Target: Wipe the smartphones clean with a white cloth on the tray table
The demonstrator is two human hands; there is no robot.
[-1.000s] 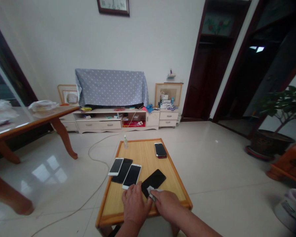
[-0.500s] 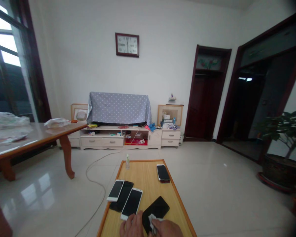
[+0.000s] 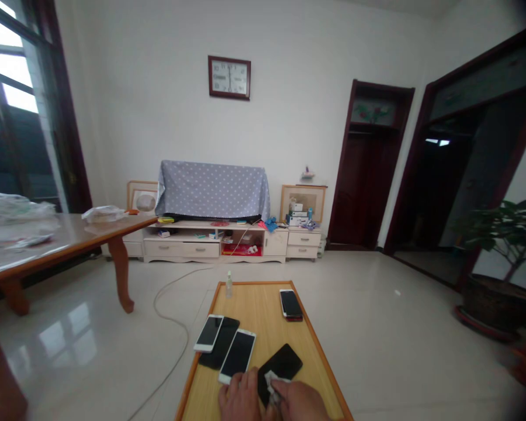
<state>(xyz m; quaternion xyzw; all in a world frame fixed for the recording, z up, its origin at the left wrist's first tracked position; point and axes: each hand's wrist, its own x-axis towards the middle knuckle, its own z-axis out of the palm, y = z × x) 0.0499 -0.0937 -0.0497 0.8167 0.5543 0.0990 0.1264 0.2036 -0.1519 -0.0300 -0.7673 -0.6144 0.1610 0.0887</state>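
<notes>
A black smartphone (image 3: 284, 361) lies slanted on the small wooden table. My right hand (image 3: 304, 400) is closed on a crumpled white wipe (image 3: 272, 380) and presses it against the phone's lower part. At the lower left edge of that phone, my left hand (image 3: 242, 396) holds it, fingers bent along the side and thumb near its bottom end. Just beyond my left fingers is a white smartphone (image 3: 238, 354) with a dark screen. Another white phone (image 3: 209, 333) rests partly on a black phone (image 3: 217, 354) to the left.
At the table's (image 3: 263, 304) far right lies a small stack of phones (image 3: 290, 304); a clear bottle (image 3: 228, 285) stands at its far left. A cable (image 3: 186, 333) runs across the floor. A larger table (image 3: 127, 228) stands left, a potted plant (image 3: 504, 298) right.
My right hand and the wipe have shifted slightly over the black phone's lower part. My left hand stays at its edge. The whole view has moved a little.
</notes>
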